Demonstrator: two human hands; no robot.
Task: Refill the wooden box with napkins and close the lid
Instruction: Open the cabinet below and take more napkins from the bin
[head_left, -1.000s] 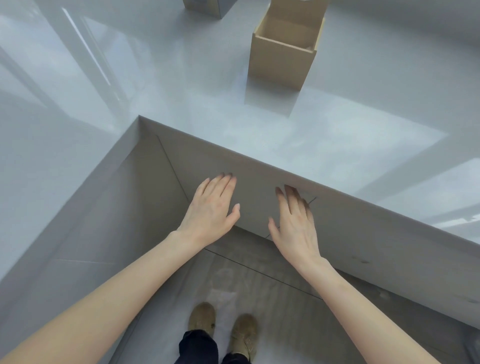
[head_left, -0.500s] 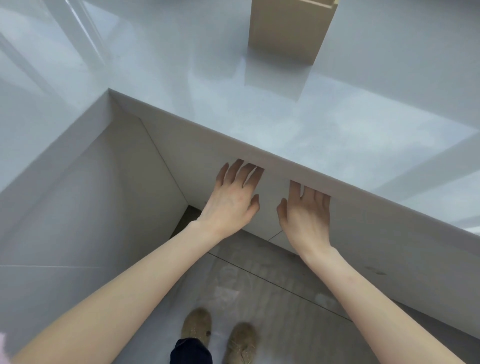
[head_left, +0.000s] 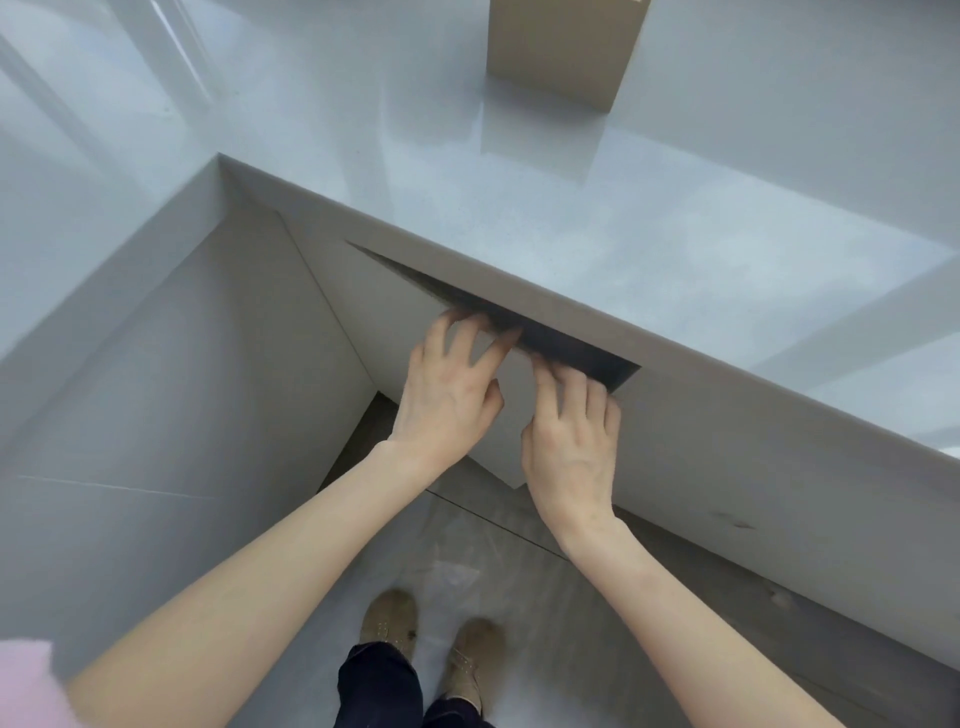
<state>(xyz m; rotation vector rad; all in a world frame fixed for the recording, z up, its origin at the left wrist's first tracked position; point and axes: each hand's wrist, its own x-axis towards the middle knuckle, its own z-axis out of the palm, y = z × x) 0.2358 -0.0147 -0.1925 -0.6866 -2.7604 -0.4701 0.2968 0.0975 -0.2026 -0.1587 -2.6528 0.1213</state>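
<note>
The wooden box (head_left: 563, 47) stands on the glossy grey counter (head_left: 623, 234) at the top of the view, cut off by the frame's upper edge. Below the counter's front edge, a white cabinet door (head_left: 511, 415) is swung partly out, and a dark gap (head_left: 550, 332) shows behind its top. My left hand (head_left: 449, 395) and my right hand (head_left: 574, 441) both grip the door's top edge with fingers curled over it. No napkins are in view.
The counter wraps round in an L, with a second run on the left (head_left: 104, 260). White cabinet fronts (head_left: 779, 519) line the corner. My feet (head_left: 431, 644) stand on the grey tiled floor just below the hands.
Both hands went from flat near the cabinet front to hooking its top edge. The door has come out, opening a dark gap. The view tilted down, hiding the box's open top.
</note>
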